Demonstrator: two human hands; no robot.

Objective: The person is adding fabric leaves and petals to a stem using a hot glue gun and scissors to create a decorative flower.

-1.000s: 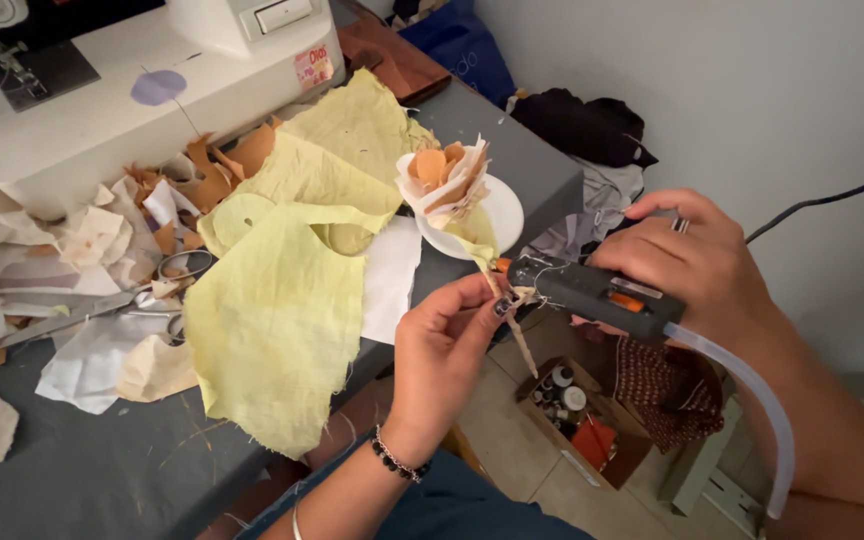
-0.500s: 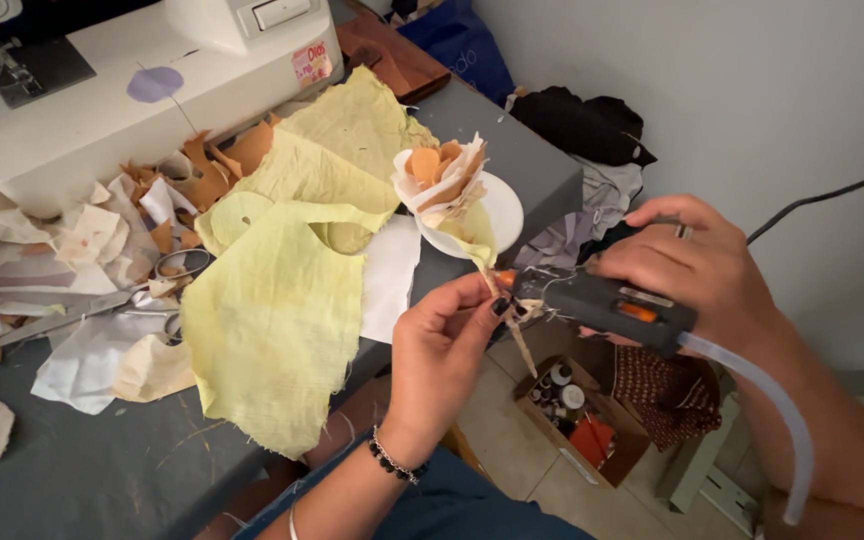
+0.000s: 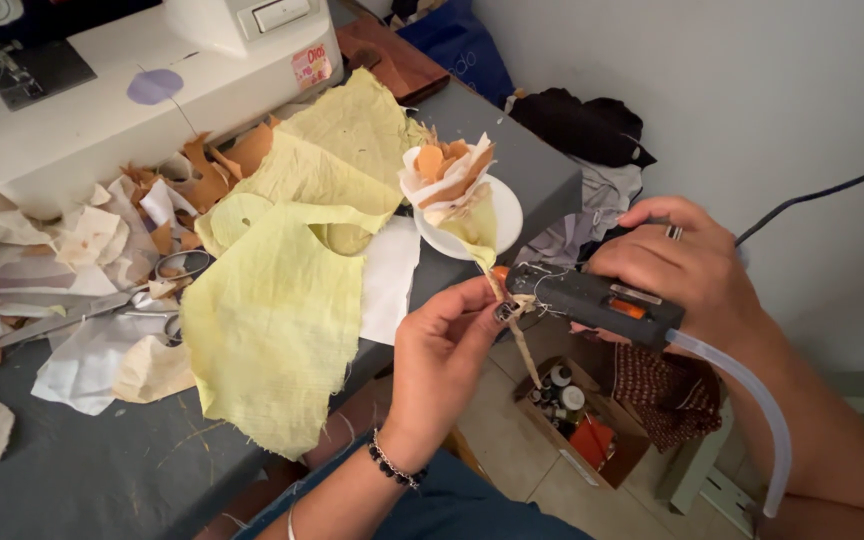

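Grey sewing table point(image 3: 102, 470) cluttered with yellow fabric point(image 3: 272, 320). Left hand point(image 3: 442, 350) pinches a fabric flower's stem point(image 3: 524, 350); right hand point(image 3: 682, 265) is wrapped tight round a glue gun point(image 3: 592, 298). Nozzle sits right at the fingertips point(image 3: 497, 308): burn risk, and glue could string or drip.

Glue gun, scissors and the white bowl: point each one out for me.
glue gun point(image 3: 592, 298), head view, on the black barrel.
scissors point(image 3: 167, 272), head view, on a handle loop.
white bowl point(image 3: 508, 212), head view, on the right rim.
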